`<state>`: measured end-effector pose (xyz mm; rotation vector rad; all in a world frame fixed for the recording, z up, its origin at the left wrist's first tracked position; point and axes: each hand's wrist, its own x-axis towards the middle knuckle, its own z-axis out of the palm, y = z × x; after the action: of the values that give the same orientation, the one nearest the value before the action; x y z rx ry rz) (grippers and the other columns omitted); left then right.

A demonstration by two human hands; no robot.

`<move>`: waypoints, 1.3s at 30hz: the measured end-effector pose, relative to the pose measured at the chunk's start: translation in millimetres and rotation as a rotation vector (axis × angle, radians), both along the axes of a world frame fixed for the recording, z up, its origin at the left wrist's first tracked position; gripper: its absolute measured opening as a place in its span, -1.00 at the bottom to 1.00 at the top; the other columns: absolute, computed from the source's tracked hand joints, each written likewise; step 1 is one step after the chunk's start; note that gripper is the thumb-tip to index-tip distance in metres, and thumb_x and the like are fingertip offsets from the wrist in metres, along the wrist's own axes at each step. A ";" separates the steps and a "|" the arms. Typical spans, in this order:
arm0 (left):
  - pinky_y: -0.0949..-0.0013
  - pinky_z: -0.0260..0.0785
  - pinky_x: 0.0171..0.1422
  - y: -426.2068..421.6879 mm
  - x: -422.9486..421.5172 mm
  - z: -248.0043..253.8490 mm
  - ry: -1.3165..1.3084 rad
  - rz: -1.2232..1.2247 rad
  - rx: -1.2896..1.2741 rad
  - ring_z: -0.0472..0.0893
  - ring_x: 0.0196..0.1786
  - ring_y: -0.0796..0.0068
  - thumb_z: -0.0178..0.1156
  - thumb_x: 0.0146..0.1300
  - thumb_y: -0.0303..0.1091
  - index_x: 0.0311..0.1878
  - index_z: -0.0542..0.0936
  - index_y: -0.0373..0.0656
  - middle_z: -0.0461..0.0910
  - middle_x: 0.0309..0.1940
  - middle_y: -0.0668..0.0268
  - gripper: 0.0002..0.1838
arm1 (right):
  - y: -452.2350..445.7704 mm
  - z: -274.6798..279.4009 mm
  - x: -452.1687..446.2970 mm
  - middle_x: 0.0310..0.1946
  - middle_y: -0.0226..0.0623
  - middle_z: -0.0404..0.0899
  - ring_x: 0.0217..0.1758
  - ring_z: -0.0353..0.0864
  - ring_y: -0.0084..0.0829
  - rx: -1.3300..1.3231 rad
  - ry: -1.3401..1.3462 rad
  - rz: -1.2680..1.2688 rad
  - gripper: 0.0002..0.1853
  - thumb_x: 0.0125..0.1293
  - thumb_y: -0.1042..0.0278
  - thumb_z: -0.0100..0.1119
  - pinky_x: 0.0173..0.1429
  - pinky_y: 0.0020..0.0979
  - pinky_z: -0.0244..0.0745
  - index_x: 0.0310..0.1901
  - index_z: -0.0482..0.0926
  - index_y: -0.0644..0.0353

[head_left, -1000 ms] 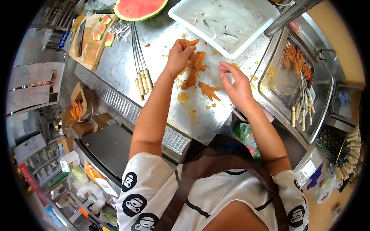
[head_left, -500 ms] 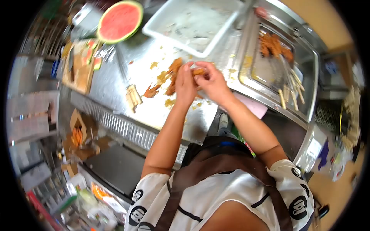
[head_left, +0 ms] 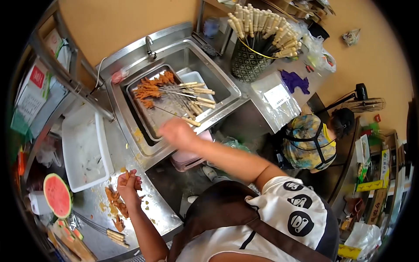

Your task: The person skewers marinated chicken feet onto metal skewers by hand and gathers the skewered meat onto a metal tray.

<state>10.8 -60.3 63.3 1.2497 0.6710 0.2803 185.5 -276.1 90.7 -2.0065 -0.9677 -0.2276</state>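
Note:
My left hand (head_left: 128, 187) is closed with its fingers curled, over the steel counter (head_left: 152, 205); a small orange-brown piece of marinated meat (head_left: 124, 169) sticks out at its fingertips. Just below it lie more marinated meat pieces (head_left: 114, 201), shaped somewhat like chicken feet. My right hand (head_left: 176, 132), smeared by motion, is over the near rim of the sink (head_left: 231, 92), close to the wooden handle (head_left: 190, 122) of one skewer. In the sink, a metal tray (head_left: 163, 117) holds skewers loaded with orange meat (head_left: 150, 89), their wooden handles toward the right. Whether my right hand holds anything is hidden by blur.
Left of the sink stands a white plastic tub (head_left: 85, 150). A halved watermelon (head_left: 57, 195), bare skewers (head_left: 115, 236) and a cutting board (head_left: 70, 240) lie nearer. Many handled skewers fill a patterned bucket (head_left: 251, 61). Another person (head_left: 307, 142) is at the right.
My view has swung right toward the sink. My hands, together over the meat before, are now apart: the right has moved to the sink tray, the left stays at the counter.

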 end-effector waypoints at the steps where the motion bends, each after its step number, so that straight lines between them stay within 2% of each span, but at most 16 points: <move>1: 0.57 0.27 -0.55 1.4 3.1 -2.8 0.036 -0.045 -0.034 0.46 -0.56 0.60 0.10 0.18 -0.51 -0.36 0.39 -0.12 0.54 -0.41 0.28 -0.91 | -29.1 0.9 24.8 -0.27 -0.15 0.55 -0.14 0.50 -0.17 0.035 -0.125 -0.148 -0.81 0.08 0.43 0.16 -0.05 -0.23 0.41 -0.23 0.55 0.20; 3: 0.56 0.24 -0.56 0.7 10.3 -4.6 -0.053 -0.008 -0.138 0.43 -0.58 0.60 0.10 0.19 -0.48 -0.36 0.38 -0.12 0.51 -0.47 0.31 -0.91 | -88.0 38.7 76.1 -0.10 -0.10 0.49 -0.01 0.45 -0.11 0.115 0.118 -0.369 -0.62 0.02 0.52 0.18 0.06 -0.22 0.38 -0.05 0.46 0.20; 4: 0.55 0.21 -0.57 -1.8 12.0 -3.4 -0.135 0.019 -0.257 0.39 -0.60 0.61 0.11 0.20 -0.45 -0.36 0.37 -0.11 0.47 -0.52 0.35 -0.90 | -116.3 79.5 98.0 -0.08 -0.09 0.47 0.03 0.42 -0.10 -0.068 -0.368 -0.454 -0.59 -0.03 0.53 0.20 0.11 -0.20 0.35 -0.06 0.45 0.24; 6: 0.55 0.15 -0.57 -11.2 19.1 5.4 -0.097 0.085 -0.271 0.31 -0.64 0.62 0.06 0.27 -0.28 -0.29 0.40 -0.14 0.39 -0.59 0.40 -0.86 | -160.6 117.2 161.2 -0.14 -0.13 0.48 -0.02 0.44 -0.10 -0.211 -0.787 -0.476 -0.66 -0.14 0.63 0.06 0.02 -0.12 0.34 -0.21 0.44 0.26; 9: 0.57 0.11 -0.53 -20.0 24.9 11.8 -0.166 0.057 -0.515 0.27 -0.62 0.63 -0.06 0.33 -0.07 -0.13 0.43 -0.19 0.38 -0.58 0.42 -0.65 | -199.1 152.0 224.9 0.02 -0.22 0.39 0.21 0.26 -0.19 -0.789 -1.069 -0.575 -0.59 -0.01 0.49 0.03 0.30 0.01 0.03 -0.03 0.42 0.20; 12: 0.50 0.31 -0.26 -30.5 27.8 11.6 -0.233 0.130 -0.565 0.43 -0.34 0.50 0.01 0.30 -0.18 -0.07 0.44 -0.18 0.41 -0.46 0.44 -0.71 | -218.3 178.7 246.4 0.05 -0.26 0.37 0.23 0.25 -0.19 -1.292 -1.185 -0.555 -0.48 0.04 0.40 0.04 0.42 0.02 -0.21 0.13 0.34 0.11; 13: 0.47 0.33 -0.21 -30.1 28.3 10.1 -0.232 0.157 -0.570 0.45 -0.30 0.46 0.04 0.27 -0.23 -0.05 0.45 -0.18 0.41 -0.45 0.45 -0.72 | -216.3 184.2 245.4 0.06 -0.19 0.36 0.20 0.28 -0.13 -1.493 -1.143 -0.621 -0.46 0.05 0.38 0.05 0.40 -0.06 -0.06 0.16 0.31 0.03; 14: 0.45 0.34 -0.15 -26.6 26.9 10.0 -0.224 0.205 -0.566 0.46 -0.26 0.43 0.07 0.24 -0.27 -0.04 0.46 -0.17 0.42 -0.43 0.46 -0.73 | -224.3 189.9 274.6 0.03 -0.11 0.36 0.10 0.36 -0.12 -1.321 -0.618 -0.508 -0.44 0.06 0.43 0.05 0.24 -0.15 0.21 0.18 0.28 -0.01; 15: 0.48 0.32 -0.21 -27.8 25.7 12.2 -0.289 0.224 -0.557 0.45 -0.29 0.47 0.10 0.20 -0.33 -0.02 0.48 -0.16 0.41 -0.44 0.46 -0.72 | -229.8 196.7 269.9 -0.04 -0.06 0.39 0.01 0.38 -0.07 -1.269 -0.748 -0.421 -0.40 0.04 0.54 0.04 0.01 -0.18 0.34 0.19 0.27 -0.04; 19: 0.59 0.01 -0.55 -15.4 10.9 4.1 -0.518 0.285 -0.653 0.17 -0.60 0.66 0.08 0.24 -0.29 -0.02 0.45 -0.14 0.25 -0.55 0.50 -0.73 | -257.3 213.5 313.8 -0.13 -0.05 0.44 -0.05 0.43 -0.08 -1.271 -0.673 -0.280 -0.54 0.06 0.50 0.02 -0.02 -0.18 0.35 0.07 0.35 0.07; 25: 0.52 0.07 -0.54 -7.3 -15.6 -5.5 -0.651 0.318 -0.832 0.24 -0.60 0.60 -0.04 0.31 -0.07 -0.14 0.44 -0.11 0.29 -0.56 0.44 -0.69 | -276.7 287.7 278.2 -0.26 -0.03 0.53 -0.15 0.50 -0.09 -1.556 -0.708 -0.265 -0.71 0.10 0.44 -0.01 -0.06 -0.18 0.38 -0.10 0.48 0.24; 29: 0.56 0.12 -0.48 -7.2 -21.2 7.7 -0.617 0.463 -0.665 0.27 -0.51 0.63 -0.04 0.32 -0.05 -0.15 0.39 -0.08 0.30 -0.52 0.45 -0.71 | -262.8 348.1 197.0 -0.35 -0.02 0.58 -0.22 0.55 -0.10 -2.169 -0.833 -0.019 -0.74 0.12 0.39 -0.03 -0.09 -0.18 0.40 -0.22 0.56 0.35; 30: 0.60 0.14 -0.46 -3.8 -23.9 9.7 -0.648 0.433 -0.622 0.27 -0.49 0.65 -0.04 0.32 -0.06 -0.17 0.37 -0.08 0.30 -0.50 0.44 -0.73 | -249.2 369.8 145.6 -0.36 0.03 0.56 -0.25 0.53 -0.05 -1.783 -0.681 -0.296 -0.72 0.16 0.37 -0.01 -0.12 -0.14 0.38 -0.18 0.52 0.41; 32: 0.61 0.12 -0.49 3.5 -27.0 6.7 -0.607 0.436 -0.570 0.26 -0.51 0.67 -0.02 0.32 -0.10 -0.17 0.38 -0.07 0.30 -0.49 0.45 -0.75 | -274.4 388.1 105.1 -0.40 -0.01 0.52 -0.34 0.50 -0.12 -0.938 -0.378 -0.462 -0.67 0.21 0.26 0.04 -0.23 -0.22 0.37 -0.18 0.49 0.42; 35: 0.56 0.09 -0.50 14.1 -31.7 0.7 -0.576 0.400 -0.508 0.23 -0.56 0.65 -0.03 0.32 -0.10 -0.16 0.39 -0.07 0.30 -0.52 0.46 -0.75 | -304.7 372.5 57.9 -0.44 -0.19 0.48 -0.41 0.43 -0.31 -0.479 -0.293 -0.426 -0.65 0.24 0.24 0.02 -0.31 -0.37 0.31 -0.08 0.43 0.36; 39: 0.54 0.10 -0.51 23.8 -36.7 -0.6 -0.631 0.459 -0.619 0.23 -0.58 0.64 -0.07 0.34 -0.12 -0.19 0.38 -0.07 0.32 -0.52 0.43 -0.78 | -342.9 288.1 4.8 -0.49 -0.43 0.41 -0.50 0.35 -0.56 -0.029 0.273 -0.217 -0.61 0.29 0.21 -0.01 -0.42 -0.57 0.24 0.06 0.35 0.28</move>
<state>-25.9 -36.4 62.7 0.3598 0.4291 0.7462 190.3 -618.9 378.9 -2.1034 -0.5854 -0.0547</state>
